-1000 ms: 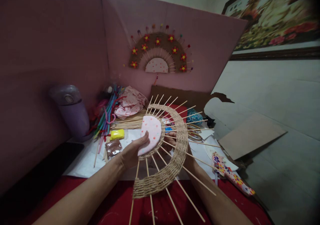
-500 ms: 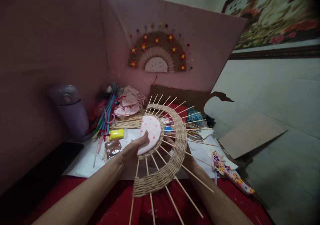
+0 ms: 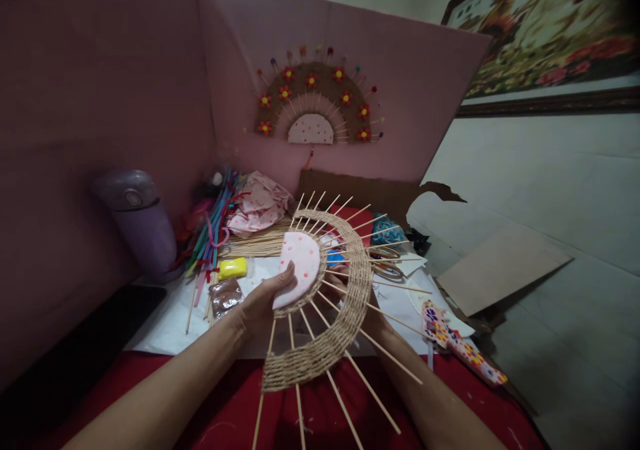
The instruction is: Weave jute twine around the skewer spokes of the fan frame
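Note:
A half-round woven wall hanging [image 3: 356, 290] is tilted on its side in front of me, its twine band threaded over thin wooden sticks that fan outward. At its centre sits a white padded half-circle [image 3: 299, 273] with pink-red dots. My left hand [image 3: 270, 297] is closed on this centre, thumb on the face and fingers hidden behind. Behind the band is my right hand [image 3: 341, 282]; bent fingers show through the gaps between the sticks, and the band covers much of the hand. It appears to grip the hanging from the back.
A finished flowered hanging [image 3: 313, 80] is on the pink board behind. At left stand a purple bottle [image 3: 143, 227], pipe cleaners [image 3: 213, 217], dotted cloth [image 3: 260, 203] and a yellow clay packet [image 3: 233, 268]. A flower-patterned glue gun [image 3: 463, 347] lies right, near blue yarn [image 3: 387, 229].
The hanging has shifted very slightly left in view, along with the background. Both hands keep their places on it.

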Demonstrator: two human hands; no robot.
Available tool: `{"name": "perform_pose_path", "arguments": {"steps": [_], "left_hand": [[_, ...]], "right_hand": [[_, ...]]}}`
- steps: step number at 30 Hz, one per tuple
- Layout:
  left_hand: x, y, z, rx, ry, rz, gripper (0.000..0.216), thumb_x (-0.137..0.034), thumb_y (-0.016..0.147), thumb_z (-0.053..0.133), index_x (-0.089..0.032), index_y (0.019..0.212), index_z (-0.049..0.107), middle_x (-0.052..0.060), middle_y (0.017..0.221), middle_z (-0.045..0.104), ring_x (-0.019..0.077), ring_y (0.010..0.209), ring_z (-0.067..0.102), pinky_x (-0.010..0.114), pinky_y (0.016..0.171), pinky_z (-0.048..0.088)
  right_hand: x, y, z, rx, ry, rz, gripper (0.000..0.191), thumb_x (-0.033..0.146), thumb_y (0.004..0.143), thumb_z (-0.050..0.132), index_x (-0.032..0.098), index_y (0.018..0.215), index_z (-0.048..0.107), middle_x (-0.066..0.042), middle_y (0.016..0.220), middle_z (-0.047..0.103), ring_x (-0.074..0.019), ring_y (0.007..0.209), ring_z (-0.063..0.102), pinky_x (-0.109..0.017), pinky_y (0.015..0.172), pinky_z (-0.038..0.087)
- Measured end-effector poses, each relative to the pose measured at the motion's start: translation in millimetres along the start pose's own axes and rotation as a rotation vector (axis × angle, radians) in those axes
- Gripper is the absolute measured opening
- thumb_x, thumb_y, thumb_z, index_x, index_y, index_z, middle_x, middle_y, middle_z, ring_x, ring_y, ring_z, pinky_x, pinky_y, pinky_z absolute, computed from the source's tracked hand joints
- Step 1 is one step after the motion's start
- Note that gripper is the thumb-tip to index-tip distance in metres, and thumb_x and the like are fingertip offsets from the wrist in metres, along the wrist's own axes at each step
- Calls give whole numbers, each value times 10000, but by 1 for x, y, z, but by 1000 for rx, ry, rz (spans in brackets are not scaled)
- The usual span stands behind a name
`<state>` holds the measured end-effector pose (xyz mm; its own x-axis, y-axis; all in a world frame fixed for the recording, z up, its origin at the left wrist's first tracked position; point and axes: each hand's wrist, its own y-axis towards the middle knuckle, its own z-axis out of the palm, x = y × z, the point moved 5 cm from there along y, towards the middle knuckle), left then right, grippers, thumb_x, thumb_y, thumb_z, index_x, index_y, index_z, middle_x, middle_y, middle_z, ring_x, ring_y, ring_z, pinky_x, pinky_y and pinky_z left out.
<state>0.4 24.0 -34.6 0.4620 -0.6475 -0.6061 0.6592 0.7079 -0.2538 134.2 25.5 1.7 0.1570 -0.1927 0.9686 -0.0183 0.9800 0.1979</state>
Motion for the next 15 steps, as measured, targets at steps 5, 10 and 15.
{"name": "perform_pose_path", "arguments": {"steps": [5,10,15], "left_hand": [[3,1,-1,24,-17,-30,444,-436,798,517,-61,1013,620,143,801,696,252,737,660,384,749,475],[4,0,2,41,-57,-36,430,-424,813,501,-61,1012,617,130,799,699,256,813,653,397,807,452],[5,1,0,45,-42,-52,464,-441,806,504,-68,1064,600,137,821,697,267,829,649,408,818,440]], "right_hand": [[-8,2,-5,24,-60,-51,156,386,662,666,244,723,690,-38,759,673,-218,725,611,-365,645,533],[-14,0,-11,-11,-89,-101,153,382,686,644,263,767,697,-41,841,680,-227,846,610,-376,760,514],[-13,1,-6,28,-68,-76,117,319,655,667,255,747,701,-46,880,681,-236,892,611,-368,760,517]]}}
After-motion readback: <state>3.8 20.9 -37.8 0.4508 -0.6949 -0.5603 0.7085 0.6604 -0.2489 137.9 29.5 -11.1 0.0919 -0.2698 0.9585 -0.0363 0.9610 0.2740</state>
